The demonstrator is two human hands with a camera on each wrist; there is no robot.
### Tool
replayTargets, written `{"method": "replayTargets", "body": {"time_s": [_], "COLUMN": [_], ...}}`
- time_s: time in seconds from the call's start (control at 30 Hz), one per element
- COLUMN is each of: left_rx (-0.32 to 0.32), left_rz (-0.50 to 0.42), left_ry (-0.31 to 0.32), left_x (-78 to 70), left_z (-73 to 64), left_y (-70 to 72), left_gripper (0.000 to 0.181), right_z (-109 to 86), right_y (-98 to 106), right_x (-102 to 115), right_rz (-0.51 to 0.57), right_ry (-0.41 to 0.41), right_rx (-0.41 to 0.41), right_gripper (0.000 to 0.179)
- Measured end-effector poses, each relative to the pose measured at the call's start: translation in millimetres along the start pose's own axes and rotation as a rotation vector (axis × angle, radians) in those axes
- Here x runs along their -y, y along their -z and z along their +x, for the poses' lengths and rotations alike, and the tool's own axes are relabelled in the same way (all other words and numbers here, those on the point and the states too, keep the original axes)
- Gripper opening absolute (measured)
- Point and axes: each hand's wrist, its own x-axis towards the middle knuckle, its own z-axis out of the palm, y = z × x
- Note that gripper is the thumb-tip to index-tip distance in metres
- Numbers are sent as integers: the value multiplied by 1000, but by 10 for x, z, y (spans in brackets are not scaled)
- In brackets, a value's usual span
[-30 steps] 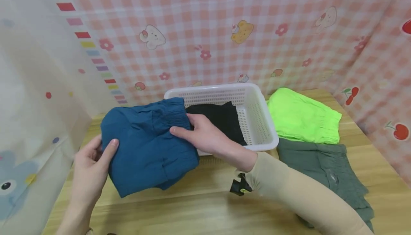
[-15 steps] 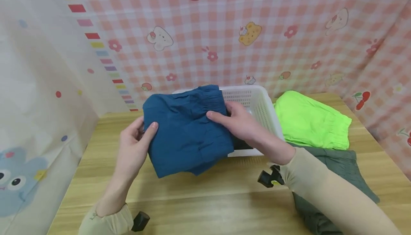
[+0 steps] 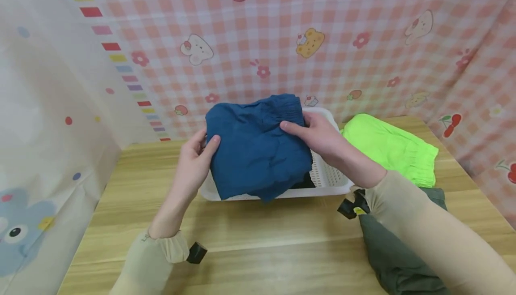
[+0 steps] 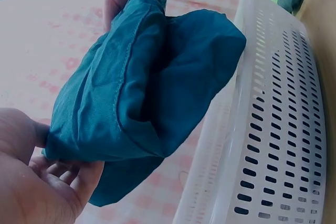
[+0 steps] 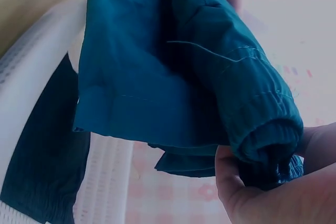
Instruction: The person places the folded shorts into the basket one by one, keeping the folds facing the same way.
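A pair of folded blue shorts [image 3: 258, 147] with a gathered elastic waistband is held up over the white plastic basket [image 3: 278, 193]. My left hand [image 3: 195, 156] pinches the folded left edge, thumb on top and fingers underneath. At the waistband side, my right hand [image 3: 322, 136] grips the cloth the same way. The right wrist view shows the rolled waistband [image 5: 268, 129] between thumb and fingers, with a loose thread trailing over the fabric. Below the shorts, a folded black garment [image 5: 47, 150] lies in the basket, mostly hidden in the head view.
To the right of the basket lies a folded neon green garment [image 3: 391, 149] with an elastic band. Nearer, dark green shorts [image 3: 399, 250] are partly covered by my right sleeve. A pink checked curtain [image 3: 262, 31] hangs behind the wooden table [image 3: 258, 250].
Both hands have carried the blue shorts right and away from me, from the basket's left side to over it. The grip on each side stays the same.
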Motion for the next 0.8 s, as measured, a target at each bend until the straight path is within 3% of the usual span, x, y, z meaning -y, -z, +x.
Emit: {"method": "replayTargets", "body": {"time_s": [0.13, 0.27, 0.5, 0.57, 0.8], "left_rx": [51, 105, 251, 274, 312], "left_rz": [-6, -24, 61, 59, 84], "left_ry": [25, 95, 221, 228, 158], "left_x": [22, 47, 119, 135, 182], "left_z": [135, 264, 427, 456, 505], "left_y": [-50, -90, -139, -168, -257], "left_gripper": [42, 47, 55, 54, 53], "right_z": [103, 203, 321, 347, 454], "right_y": [91, 166, 235, 250, 272], "right_x": [-34, -64, -191, -236, -340], "right_rz": [-12, -10, -43, -56, -33], "right_ry": [-51, -100, -123, -129, -152], "right_rx": [-16, -12, -2, -8, -9], "right_gripper": [52, 54, 53, 52, 53]}}
